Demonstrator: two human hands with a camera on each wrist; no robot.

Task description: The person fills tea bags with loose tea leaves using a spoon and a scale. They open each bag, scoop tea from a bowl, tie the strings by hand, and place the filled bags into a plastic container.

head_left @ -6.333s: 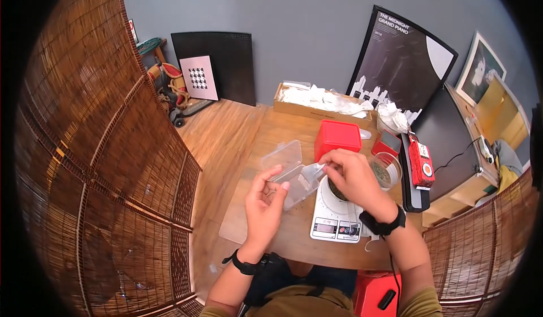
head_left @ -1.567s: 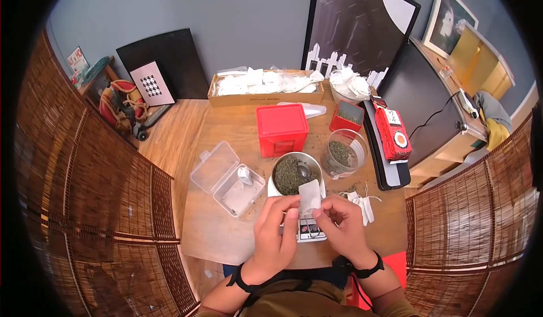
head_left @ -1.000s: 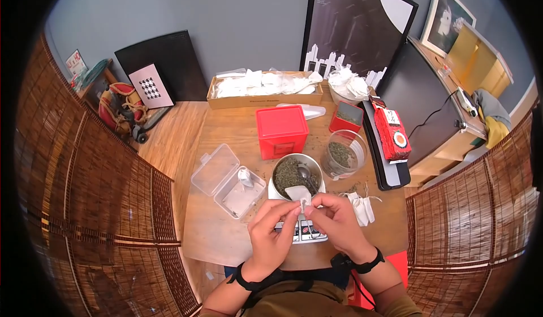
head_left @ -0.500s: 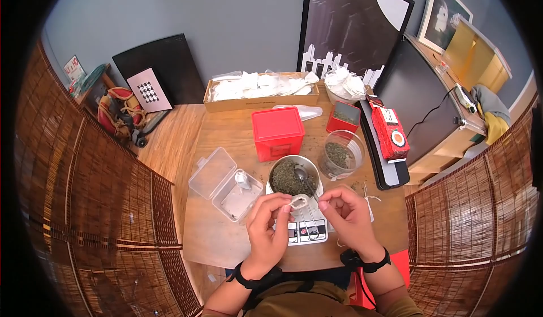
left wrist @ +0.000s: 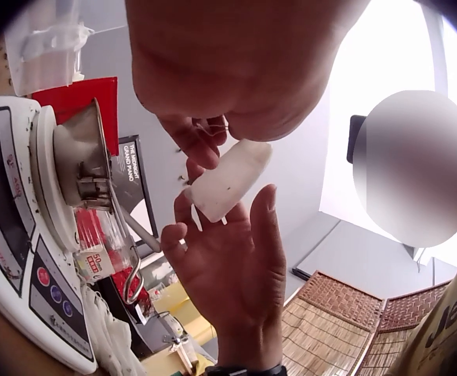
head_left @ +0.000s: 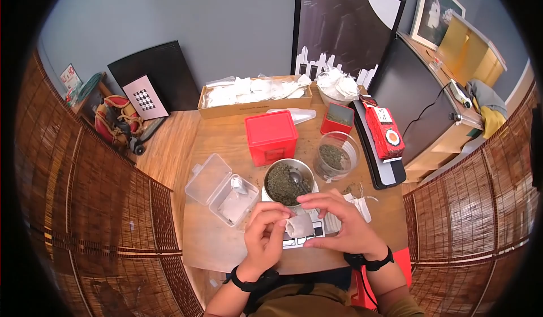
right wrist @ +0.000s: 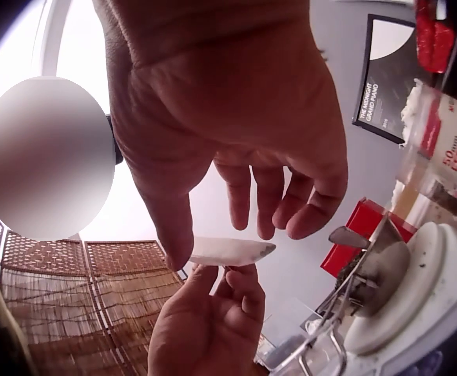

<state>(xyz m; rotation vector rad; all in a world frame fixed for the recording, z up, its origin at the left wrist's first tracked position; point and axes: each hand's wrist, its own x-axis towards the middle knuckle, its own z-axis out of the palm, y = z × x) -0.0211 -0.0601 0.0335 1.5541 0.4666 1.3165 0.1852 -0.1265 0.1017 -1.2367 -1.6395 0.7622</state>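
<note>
Head view, lower ctr.:
- White bag (head_left: pixel 301 226), 1 pc., above the scale (head_left: pixel 318 228). Vs. 0.5 s ago: mouth then faced cam. as a ring; now broad side shows.
- L hand (head_left: pixel 263 235): pinches bag at its L end, as before.
- R hand (head_left: pixel 352 226): fingertips were together, now thumb & fingers spread wide, one above, one below bag; grasps nothing. Contact w/ bag: can't tell.
- Bag finish: off-white, thin cloth-like, smooth, squarish.
- Mid-frame: steel bowl (head_left: pixel 309 177) w/ dried leaves (head_left: pixel 280 184) & spoon (head_left: pixel 296 177). To its L, hinged clear box (head_left: pixel 222 210), lid up, w/ wrapped white piece (head_left: pixel 238 185). Upper ctr., red box (head_left: pixel 271 131).

L wrist view:
- L hand from top; bag mid-frame below its fingertips, tilted, plump, semi-translucent, 1 small dark speck, ends rounded. Fine thread (left wrist: pixel 210 128) at fingers.
- R hand lower ctr., palm to cam., fingers behind bag.

R wrist view:
- R hand across top, fingers apart, grasps nothing.
- Bag ctr., edge-on, slim, dk. specks at its R end; L hand pinches it from below.
</note>
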